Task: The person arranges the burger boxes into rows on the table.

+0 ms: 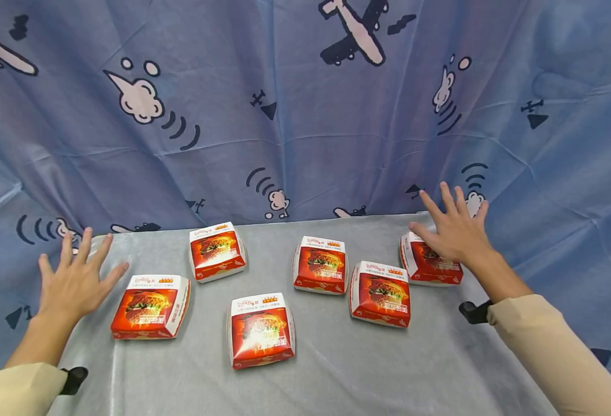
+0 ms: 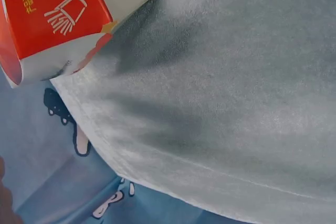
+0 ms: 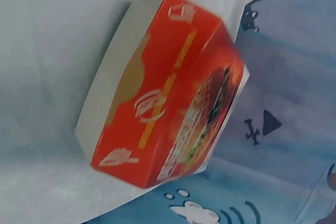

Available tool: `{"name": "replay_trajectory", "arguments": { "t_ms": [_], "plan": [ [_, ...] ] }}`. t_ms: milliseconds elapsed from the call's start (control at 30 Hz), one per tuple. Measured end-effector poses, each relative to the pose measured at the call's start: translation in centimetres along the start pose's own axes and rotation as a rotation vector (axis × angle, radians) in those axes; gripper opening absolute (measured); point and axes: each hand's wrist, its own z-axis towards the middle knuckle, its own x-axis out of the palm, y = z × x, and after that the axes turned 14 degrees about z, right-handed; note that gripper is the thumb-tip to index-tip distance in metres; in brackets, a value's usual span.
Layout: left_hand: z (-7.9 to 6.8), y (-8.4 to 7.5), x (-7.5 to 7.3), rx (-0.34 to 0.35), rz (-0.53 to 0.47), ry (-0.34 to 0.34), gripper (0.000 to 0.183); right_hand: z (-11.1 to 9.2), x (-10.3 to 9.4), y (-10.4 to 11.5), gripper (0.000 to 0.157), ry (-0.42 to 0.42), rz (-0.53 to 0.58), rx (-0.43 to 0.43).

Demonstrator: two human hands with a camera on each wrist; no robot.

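My left hand [image 1: 71, 286], fingers spread, hovers at the left edge of the table beside a red and white burger box [image 1: 146, 306]. A corner of a red and white box [image 2: 58, 19] fills the upper left of the left wrist view. On the right, my right hand [image 1: 456, 228] has its fingers spread wide above the far-right burger box [image 1: 430, 263], hiding part of its lid. That box's red side [image 3: 152, 98] shows large in the right wrist view. Nothing is held in either hand.
More closed burger boxes stand between the hands: one at the back left [image 1: 217, 251], one front centre [image 1: 260, 330], one back centre [image 1: 321, 264], one right of centre [image 1: 380, 293]. A grey cloth [image 1: 336, 370] covers the table. Behind it hangs a blue patterned curtain [image 1: 232, 115].
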Motion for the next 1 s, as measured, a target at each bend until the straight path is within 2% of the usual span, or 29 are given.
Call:
{"name": "replay_trajectory", "arguments": {
  "t_ms": [233, 433, 633, 733, 900, 1000],
  "plan": [
    [-0.5, -0.6, 0.0, 0.055, -0.025, 0.003, 0.082, -0.3, -0.1, 2.3, 0.085, 0.027, 0.070, -0.053],
    [-0.7, -1.6, 0.0, 0.128, -0.061, 0.032, 0.082, -0.6, 0.0, 4.4, 0.084, 0.066, 0.129, -0.105],
    [-1.1, -1.9, 0.1, 0.193, -0.104, 0.059, 0.080, -1.1, 0.3, 7.2, 0.084, 0.146, 0.281, -0.124],
    [-1.4, -1.8, 0.3, 0.206, -0.162, 0.101, 0.079, -1.4, 0.9, 8.5, 0.086, 0.183, 0.343, -0.128],
    [-1.6, -1.9, 0.5, 0.216, -0.264, 0.198, 0.081, -1.8, 2.2, 9.6, 0.087, 0.195, 0.394, -0.144],
    [-1.8, -2.2, 0.5, 0.220, -0.327, 0.232, 0.083, -2.0, 2.6, 10.3, 0.086, 0.206, 0.458, -0.156]
  ]
}}
